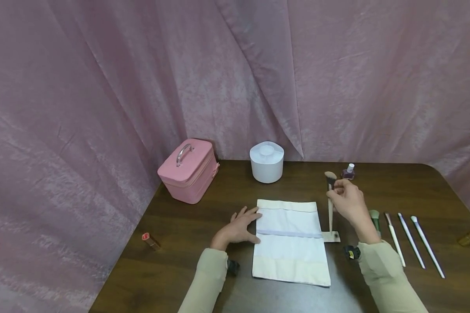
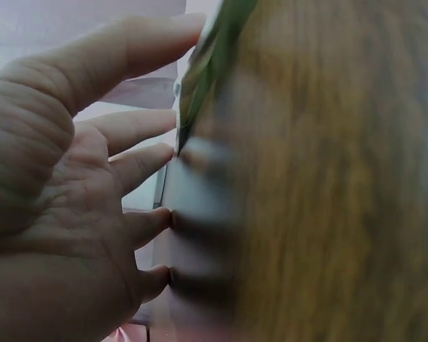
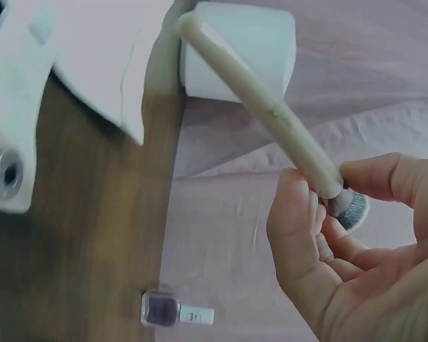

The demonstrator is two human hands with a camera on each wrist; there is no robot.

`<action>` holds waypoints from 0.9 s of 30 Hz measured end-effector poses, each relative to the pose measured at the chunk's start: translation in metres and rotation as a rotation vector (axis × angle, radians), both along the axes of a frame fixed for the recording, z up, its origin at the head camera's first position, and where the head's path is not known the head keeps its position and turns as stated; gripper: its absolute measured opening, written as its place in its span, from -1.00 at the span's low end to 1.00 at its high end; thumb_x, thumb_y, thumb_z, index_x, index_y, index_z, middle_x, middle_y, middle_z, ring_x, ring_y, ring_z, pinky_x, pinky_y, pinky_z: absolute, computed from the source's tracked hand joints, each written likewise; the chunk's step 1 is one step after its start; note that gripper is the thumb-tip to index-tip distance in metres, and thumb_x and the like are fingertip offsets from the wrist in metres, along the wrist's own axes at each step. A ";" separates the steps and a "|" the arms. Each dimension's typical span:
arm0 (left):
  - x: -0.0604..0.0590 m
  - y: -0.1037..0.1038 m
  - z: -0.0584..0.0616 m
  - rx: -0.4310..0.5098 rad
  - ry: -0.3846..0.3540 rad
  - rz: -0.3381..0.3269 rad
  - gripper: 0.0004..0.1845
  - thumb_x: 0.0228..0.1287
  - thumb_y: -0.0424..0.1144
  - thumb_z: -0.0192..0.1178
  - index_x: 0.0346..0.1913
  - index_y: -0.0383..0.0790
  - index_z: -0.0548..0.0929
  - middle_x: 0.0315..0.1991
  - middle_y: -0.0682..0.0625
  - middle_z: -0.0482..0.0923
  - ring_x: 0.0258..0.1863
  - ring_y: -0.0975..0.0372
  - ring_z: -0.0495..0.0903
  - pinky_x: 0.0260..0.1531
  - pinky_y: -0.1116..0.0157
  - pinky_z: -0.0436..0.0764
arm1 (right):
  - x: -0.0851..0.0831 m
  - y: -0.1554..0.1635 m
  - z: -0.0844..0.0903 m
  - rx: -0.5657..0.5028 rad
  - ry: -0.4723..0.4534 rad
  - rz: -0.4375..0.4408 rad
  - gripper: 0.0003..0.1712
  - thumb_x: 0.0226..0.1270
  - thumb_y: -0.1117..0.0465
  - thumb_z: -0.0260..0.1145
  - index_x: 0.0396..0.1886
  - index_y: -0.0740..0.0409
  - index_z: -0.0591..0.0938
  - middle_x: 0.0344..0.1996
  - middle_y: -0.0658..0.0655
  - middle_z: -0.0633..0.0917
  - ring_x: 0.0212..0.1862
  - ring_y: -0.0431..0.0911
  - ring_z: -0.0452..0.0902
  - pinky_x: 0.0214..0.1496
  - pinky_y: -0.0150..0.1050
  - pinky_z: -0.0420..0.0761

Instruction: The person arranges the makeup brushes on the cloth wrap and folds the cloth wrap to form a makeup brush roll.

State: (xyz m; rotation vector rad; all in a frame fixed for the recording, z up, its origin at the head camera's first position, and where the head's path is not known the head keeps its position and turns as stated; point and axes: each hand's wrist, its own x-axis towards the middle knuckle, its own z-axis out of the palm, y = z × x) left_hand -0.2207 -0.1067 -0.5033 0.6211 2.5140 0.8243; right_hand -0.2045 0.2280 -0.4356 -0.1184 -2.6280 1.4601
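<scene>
The right hand [image 1: 348, 202] pinches a makeup brush [image 1: 330, 204] near its bristles, upright, handle tip down beside the snap tab [image 1: 331, 236] of the cream brush roll [image 1: 290, 241]; the left hand [image 1: 239, 226], fingers spread flat, presses the roll's left edge, seemingly steadying it on the desk [image 1: 180, 261]; four more brushes [image 1: 409, 239] lie to the right.

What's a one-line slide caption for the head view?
Right hand holds a makeup brush upright beside a cream fabric pouch that the left hand steadies on the dark table.
</scene>
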 end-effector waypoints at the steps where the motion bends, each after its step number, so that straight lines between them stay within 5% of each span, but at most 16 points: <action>1: 0.000 0.000 0.000 0.005 -0.001 0.004 -0.15 0.13 -0.18 0.52 0.49 -0.15 0.39 0.60 0.00 0.06 0.60 -0.07 -0.20 0.46 -0.20 -0.21 | -0.001 -0.002 0.001 -0.013 0.000 0.002 -0.56 0.41 0.31 0.17 0.16 0.54 0.43 -0.16 0.39 0.62 -0.44 -0.17 0.58 -0.45 -0.22 0.68; 27: 0.005 0.003 -0.006 0.032 0.021 0.029 -0.15 0.14 -0.26 0.51 0.50 -0.22 0.37 0.59 0.04 0.09 0.60 -0.06 -0.23 0.47 -0.17 -0.26 | -0.024 -0.055 -0.005 -0.200 0.075 0.015 -0.64 0.48 0.32 0.20 0.12 0.50 0.46 -0.16 0.34 0.60 -0.24 -0.10 0.63 -0.39 -0.21 0.72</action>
